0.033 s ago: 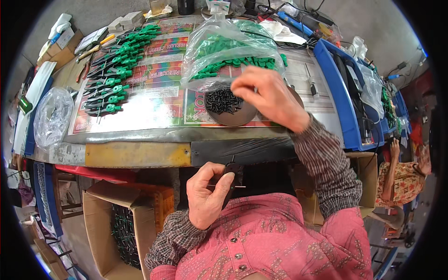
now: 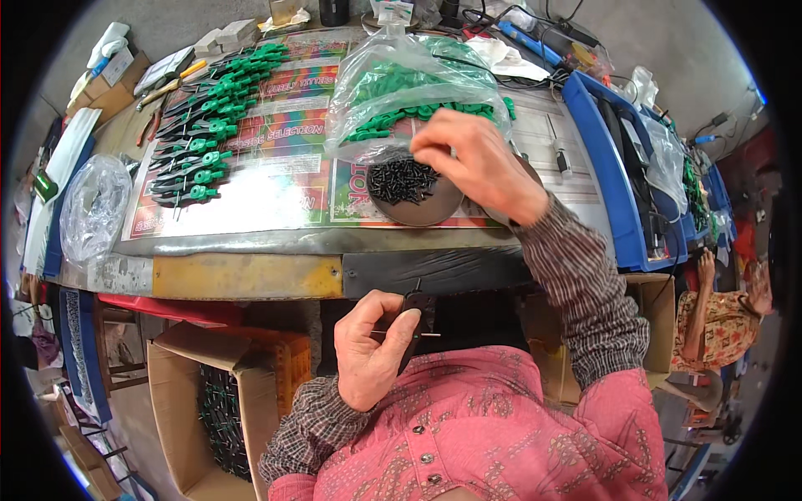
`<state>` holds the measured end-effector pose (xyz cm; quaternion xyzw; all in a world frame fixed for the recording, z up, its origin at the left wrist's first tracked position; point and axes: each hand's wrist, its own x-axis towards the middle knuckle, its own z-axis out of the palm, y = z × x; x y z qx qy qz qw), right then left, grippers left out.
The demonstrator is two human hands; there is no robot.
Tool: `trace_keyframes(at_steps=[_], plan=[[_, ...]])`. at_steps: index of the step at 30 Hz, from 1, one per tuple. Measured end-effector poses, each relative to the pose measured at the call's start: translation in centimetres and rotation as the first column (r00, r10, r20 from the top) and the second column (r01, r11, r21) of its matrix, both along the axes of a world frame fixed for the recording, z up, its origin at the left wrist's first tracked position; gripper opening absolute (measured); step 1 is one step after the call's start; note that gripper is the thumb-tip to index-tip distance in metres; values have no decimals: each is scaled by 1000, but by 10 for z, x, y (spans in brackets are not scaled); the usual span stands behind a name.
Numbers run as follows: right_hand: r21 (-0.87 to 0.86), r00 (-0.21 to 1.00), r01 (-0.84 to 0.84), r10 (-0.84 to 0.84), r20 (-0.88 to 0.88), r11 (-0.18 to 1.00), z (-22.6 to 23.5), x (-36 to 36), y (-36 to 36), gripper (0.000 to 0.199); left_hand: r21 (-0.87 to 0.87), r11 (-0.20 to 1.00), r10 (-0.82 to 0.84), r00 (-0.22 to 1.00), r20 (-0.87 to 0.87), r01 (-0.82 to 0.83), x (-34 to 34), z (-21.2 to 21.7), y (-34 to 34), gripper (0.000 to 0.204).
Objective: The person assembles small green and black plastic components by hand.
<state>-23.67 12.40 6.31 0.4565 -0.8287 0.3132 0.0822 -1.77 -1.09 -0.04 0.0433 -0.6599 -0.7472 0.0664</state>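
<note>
My left hand (image 2: 372, 342) is closed around a dark plastic part (image 2: 424, 311) in front of the table's edge, thumb pressed on it. A thin metal pin (image 2: 430, 335) sticks out sideways from the part. Over a round dish (image 2: 426, 214) hovers my right hand (image 2: 478, 163), thumb and forefinger curled together. Whatever the fingertips hold, if anything, is too small to tell. Small black screw-like pieces (image 2: 399, 181) lie heaped in the dish. Behind it, a clear plastic bag (image 2: 368, 96) holds many green plastic parts (image 2: 451, 112), some spilling from its mouth.
Black-and-green assemblies (image 2: 196, 163) lie in a long row at left, near pliers (image 2: 150, 127). A blue tray (image 2: 606, 184) stands at right. Below the table, a cardboard box (image 2: 188, 401) holds similar pieces. Another person's arm (image 2: 700, 301) shows at far right.
My right hand has shifted very slightly up and to the left above the dish. The left hand and its dark part stay in place.
</note>
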Motion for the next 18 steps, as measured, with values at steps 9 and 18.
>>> trace_keyframes(at_steps=[9, 18], plan=[[247, 949, 101, -20, -313, 964, -30, -67, -48, 19, 7, 1000, -9, 1000, 4, 9, 0, -2, -6, 7], [283, 939, 48, 54, -340, 958, -35, -69, -61, 13, -27, 1000, -16, 1000, -8, 16, -1, -4, -9, 8]])
